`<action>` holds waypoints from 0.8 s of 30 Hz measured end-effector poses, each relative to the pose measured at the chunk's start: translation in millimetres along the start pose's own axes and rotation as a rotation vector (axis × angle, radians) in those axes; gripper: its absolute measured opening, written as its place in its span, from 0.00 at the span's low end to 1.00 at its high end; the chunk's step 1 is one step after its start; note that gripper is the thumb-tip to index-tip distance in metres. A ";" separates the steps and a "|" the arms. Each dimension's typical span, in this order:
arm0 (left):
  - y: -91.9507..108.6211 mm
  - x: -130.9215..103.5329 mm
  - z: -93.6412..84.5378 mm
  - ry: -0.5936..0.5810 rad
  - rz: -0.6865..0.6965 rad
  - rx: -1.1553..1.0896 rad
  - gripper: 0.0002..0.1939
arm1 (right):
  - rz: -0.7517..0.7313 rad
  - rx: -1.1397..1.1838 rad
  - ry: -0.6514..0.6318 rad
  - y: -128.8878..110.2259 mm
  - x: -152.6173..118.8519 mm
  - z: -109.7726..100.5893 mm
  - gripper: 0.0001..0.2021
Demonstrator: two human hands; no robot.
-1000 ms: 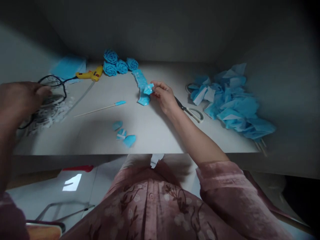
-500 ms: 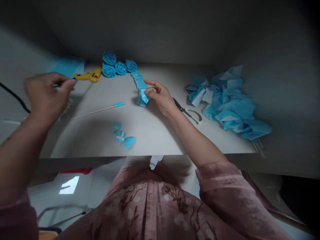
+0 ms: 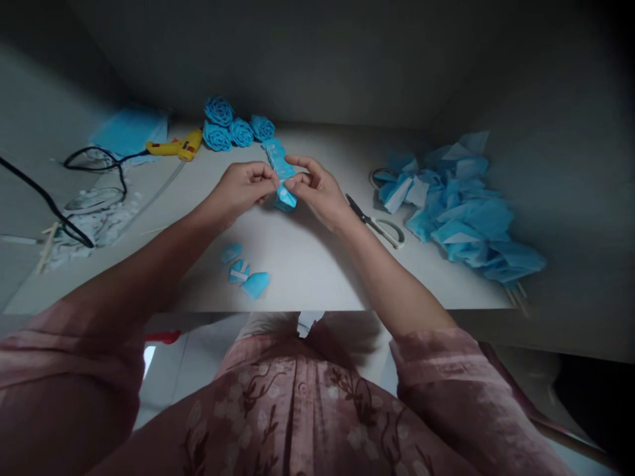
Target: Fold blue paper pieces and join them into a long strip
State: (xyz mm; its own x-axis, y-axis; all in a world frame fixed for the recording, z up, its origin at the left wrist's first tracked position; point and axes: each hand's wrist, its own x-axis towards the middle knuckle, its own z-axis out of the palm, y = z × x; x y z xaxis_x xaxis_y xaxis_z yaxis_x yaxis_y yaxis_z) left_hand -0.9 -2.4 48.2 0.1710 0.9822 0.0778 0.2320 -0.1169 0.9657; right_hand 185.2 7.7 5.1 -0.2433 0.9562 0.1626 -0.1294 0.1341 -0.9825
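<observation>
A small blue piece of paper [image 3: 286,198] sits over the middle of the tabletop [image 3: 317,264], between the person's two hands. It is bright sky blue with a paler, glossy patch near its top, and it looks folded or cupped, with angular edges; its upper part is hidden by fingertips. The right hand [image 3: 320,193] has a nearly closed grip on it, thumb and a bent finger pinching its upper right edge while the index finger reaches out straight above. The left hand [image 3: 243,187] comes in from the other side, its grip also drawn to a pinch at the upper left edge, the remaining fingers curled in.

Just behind runs a blue strip [image 3: 276,158] with a ruffled, bumpy outline and pale spots; where it meets the held piece is too small to make out. Its far end lies at a cluster of four blue paper roses [image 3: 217,135], tightly ruffled in spirals. Nearer the person lie three loose blue petals [image 3: 256,284], the middle one crossed by white bands. A yellow glue gun [image 3: 188,145] lies left of the roses, and scissors [image 3: 377,221] lie beside the right forearm.
</observation>
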 end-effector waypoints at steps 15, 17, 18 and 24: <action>-15.6 7.4 -1.4 0.144 0.077 -0.195 0.13 | 0.117 0.150 0.089 2.9 1.5 -3.1 0.18; -15.4 5.6 -0.3 0.123 0.056 -0.223 0.12 | 0.097 0.115 0.124 2.7 2.2 -3.8 0.18; -15.4 5.0 -0.4 0.120 0.039 -0.246 0.11 | 0.083 0.100 0.136 1.9 2.6 -5.3 0.18; -20.3 2.6 -9.9 0.079 -0.173 -0.239 0.06 | 0.039 0.065 0.212 -5.7 5.6 -21.8 0.19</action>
State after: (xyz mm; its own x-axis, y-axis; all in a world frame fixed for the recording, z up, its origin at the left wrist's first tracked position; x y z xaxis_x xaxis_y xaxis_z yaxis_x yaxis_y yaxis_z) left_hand -14.7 4.0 31.3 0.0712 0.9940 -0.0831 0.0177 0.0820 0.9965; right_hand 205.5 18.0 9.7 -0.0425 0.9946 0.0950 -0.1869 0.0855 -0.9786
